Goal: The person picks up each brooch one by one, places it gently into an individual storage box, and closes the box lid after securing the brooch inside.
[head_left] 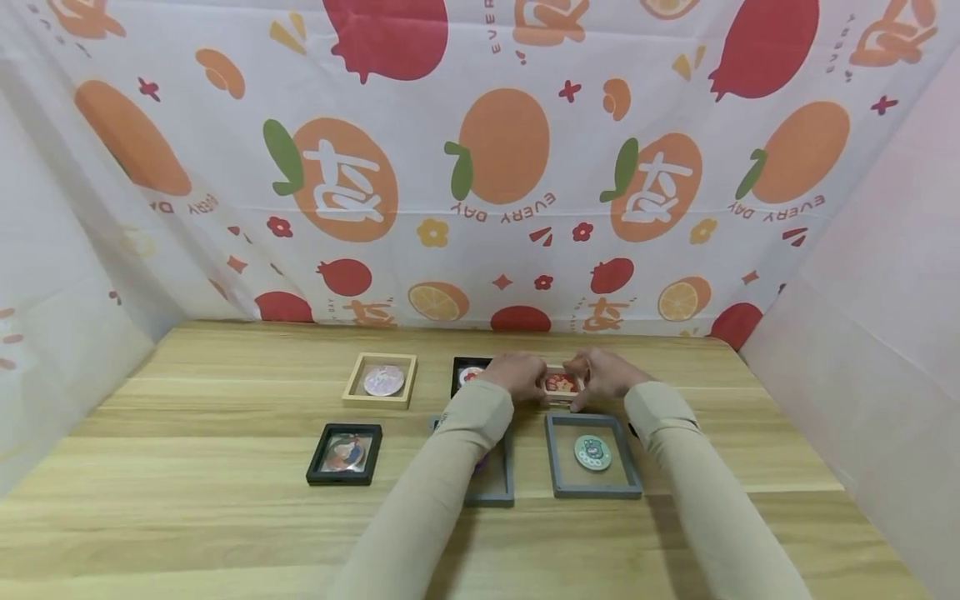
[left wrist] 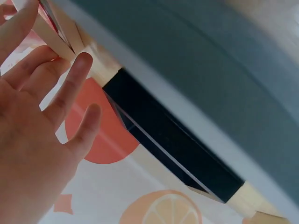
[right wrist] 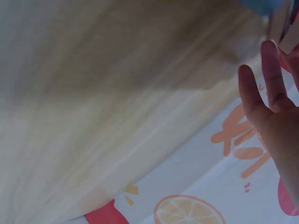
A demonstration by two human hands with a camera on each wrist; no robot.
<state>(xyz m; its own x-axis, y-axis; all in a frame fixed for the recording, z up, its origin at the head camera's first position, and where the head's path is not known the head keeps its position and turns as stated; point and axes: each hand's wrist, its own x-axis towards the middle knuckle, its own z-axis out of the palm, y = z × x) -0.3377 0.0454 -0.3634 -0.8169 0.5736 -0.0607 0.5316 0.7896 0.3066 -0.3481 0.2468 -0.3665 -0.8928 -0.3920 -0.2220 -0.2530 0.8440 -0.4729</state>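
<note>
A small pale wooden display frame (head_left: 564,397) with a red badge (head_left: 561,382) in it is held between both hands near the back of the table. My left hand (head_left: 517,377) grips its left side, and my right hand (head_left: 606,375) pinches the right side, thumb at the front corner. In the left wrist view, the left hand's (left wrist: 39,121) fingertips meet the pale frame (left wrist: 53,39), its last two fingers sticking out. The right wrist view catches only part of the right hand (right wrist: 282,112). Behind the left hand, a black frame (head_left: 460,364) is partly hidden.
In front of the hands lies a grey frame (head_left: 556,462) around a mint badge (head_left: 592,452). Another grey frame (head_left: 498,500) is half covered by the left forearm. Farther left are a pale frame (head_left: 412,379) and a black frame (head_left: 318,454). Patterned cloth (head_left: 502,150) hangs behind the table.
</note>
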